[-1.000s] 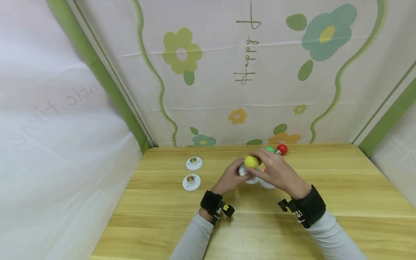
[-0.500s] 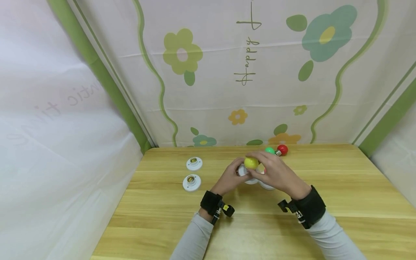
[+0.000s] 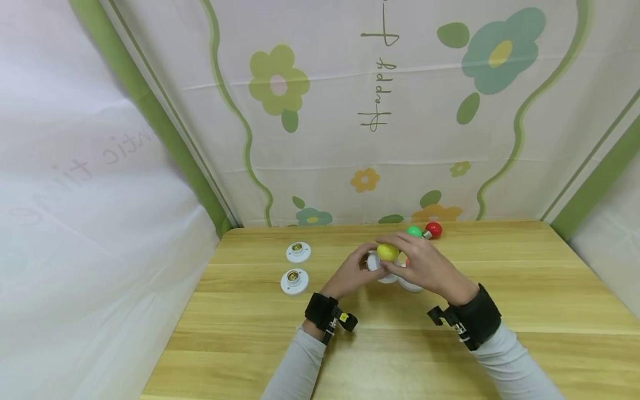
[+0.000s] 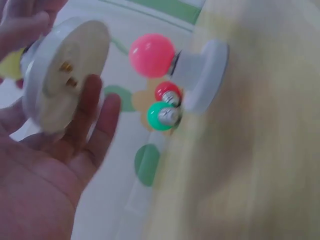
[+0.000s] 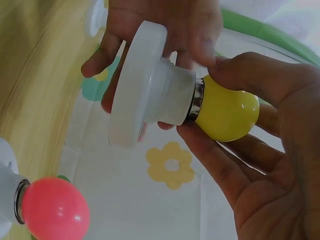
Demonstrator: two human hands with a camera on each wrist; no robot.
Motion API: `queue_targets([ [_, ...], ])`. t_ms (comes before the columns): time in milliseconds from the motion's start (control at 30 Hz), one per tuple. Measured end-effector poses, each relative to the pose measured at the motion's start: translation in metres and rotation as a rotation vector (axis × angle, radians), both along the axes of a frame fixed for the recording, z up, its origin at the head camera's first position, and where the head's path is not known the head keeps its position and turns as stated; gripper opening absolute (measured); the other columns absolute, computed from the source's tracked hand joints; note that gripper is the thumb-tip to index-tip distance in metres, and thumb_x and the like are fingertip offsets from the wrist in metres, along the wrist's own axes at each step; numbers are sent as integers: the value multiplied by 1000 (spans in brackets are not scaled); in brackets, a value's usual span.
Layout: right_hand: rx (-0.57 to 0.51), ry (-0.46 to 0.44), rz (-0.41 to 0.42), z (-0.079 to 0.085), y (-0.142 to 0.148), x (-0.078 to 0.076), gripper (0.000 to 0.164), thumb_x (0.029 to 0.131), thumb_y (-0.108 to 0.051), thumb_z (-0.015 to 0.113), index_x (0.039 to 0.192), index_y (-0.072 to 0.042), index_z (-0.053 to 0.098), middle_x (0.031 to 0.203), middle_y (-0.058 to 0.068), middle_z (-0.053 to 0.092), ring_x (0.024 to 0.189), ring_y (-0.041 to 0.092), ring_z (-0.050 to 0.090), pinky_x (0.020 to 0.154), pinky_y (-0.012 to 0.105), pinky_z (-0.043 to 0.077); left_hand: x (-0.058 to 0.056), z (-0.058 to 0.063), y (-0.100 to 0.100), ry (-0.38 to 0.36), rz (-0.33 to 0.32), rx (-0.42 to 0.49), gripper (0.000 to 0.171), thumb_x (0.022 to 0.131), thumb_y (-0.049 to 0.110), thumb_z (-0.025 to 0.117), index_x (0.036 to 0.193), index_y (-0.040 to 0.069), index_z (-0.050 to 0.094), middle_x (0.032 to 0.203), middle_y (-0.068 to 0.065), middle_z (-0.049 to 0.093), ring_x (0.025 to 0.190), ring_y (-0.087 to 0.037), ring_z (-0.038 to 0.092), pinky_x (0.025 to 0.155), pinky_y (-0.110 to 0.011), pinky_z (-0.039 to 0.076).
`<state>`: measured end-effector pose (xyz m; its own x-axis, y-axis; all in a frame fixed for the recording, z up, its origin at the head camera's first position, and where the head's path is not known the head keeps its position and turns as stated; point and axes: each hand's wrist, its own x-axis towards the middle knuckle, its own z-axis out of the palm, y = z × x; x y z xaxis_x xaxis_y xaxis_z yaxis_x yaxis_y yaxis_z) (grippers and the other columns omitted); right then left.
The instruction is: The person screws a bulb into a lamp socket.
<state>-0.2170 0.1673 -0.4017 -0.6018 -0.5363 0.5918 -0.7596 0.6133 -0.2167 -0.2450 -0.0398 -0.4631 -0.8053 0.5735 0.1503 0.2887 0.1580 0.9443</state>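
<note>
My left hand point(image 3: 348, 275) grips a round white lamp socket point(image 5: 132, 95) by its base, thumb on one side and fingers on the other. Two brass screws show on the socket's underside in the left wrist view. A yellow light bulb point(image 3: 387, 252) sits in the socket's mouth, with a band of its metal cap still visible in the right wrist view. Thumb and fingers of my right hand point(image 3: 425, 264) pinch that bulb round its glass. Socket and bulb are held above the table, tilted sideways in both wrist views.
Close by on the wooden table point(image 3: 240, 339) stands another white socket point(image 4: 210, 75) bearing a pink bulb point(image 4: 151, 55). Behind it lie a green bulb point(image 3: 413, 231) and a red bulb point(image 3: 434, 229). Two bulbless sockets, one farther back point(image 3: 298, 252), are on the left. A printed curtain point(image 3: 320, 139) hangs behind.
My right fingers have shifted round the yellow bulb, uncovering more of the green bulb behind. The left hand keeps its hold on the socket, its wrist slightly farther left.
</note>
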Motion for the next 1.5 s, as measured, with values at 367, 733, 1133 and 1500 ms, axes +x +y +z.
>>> queue_targets([
  [367,18,-21,-20,1,-1,-2,49,78,-23,81,123,-12,63,118,5,67,105,20,65,82,36,58,-15,5,-30,84,-10,96,48,98,29,57,142,14,45,146,-2,46,130,-26,50,100,-37,49],
  [733,48,-79,-21,-6,-5,-5,48,80,-25,80,122,-13,62,120,4,65,109,22,64,87,39,56,-21,1,-36,81,4,116,44,99,25,56,139,10,48,145,-10,47,127,-31,52,97,-31,51],
  [1133,78,-183,-32,-16,-12,-16,43,82,-26,78,120,-13,64,120,5,67,109,22,65,88,40,55,-23,-1,-37,66,27,119,42,97,26,58,136,11,52,139,-3,52,123,-27,56,97,-31,52],
  [1500,106,-286,-59,-29,-14,-20,42,84,-29,76,123,-19,62,123,2,64,114,21,62,91,43,54,-23,-3,-35,72,35,96,39,97,27,58,134,14,54,138,-1,53,123,-22,55,96,-33,51],
])
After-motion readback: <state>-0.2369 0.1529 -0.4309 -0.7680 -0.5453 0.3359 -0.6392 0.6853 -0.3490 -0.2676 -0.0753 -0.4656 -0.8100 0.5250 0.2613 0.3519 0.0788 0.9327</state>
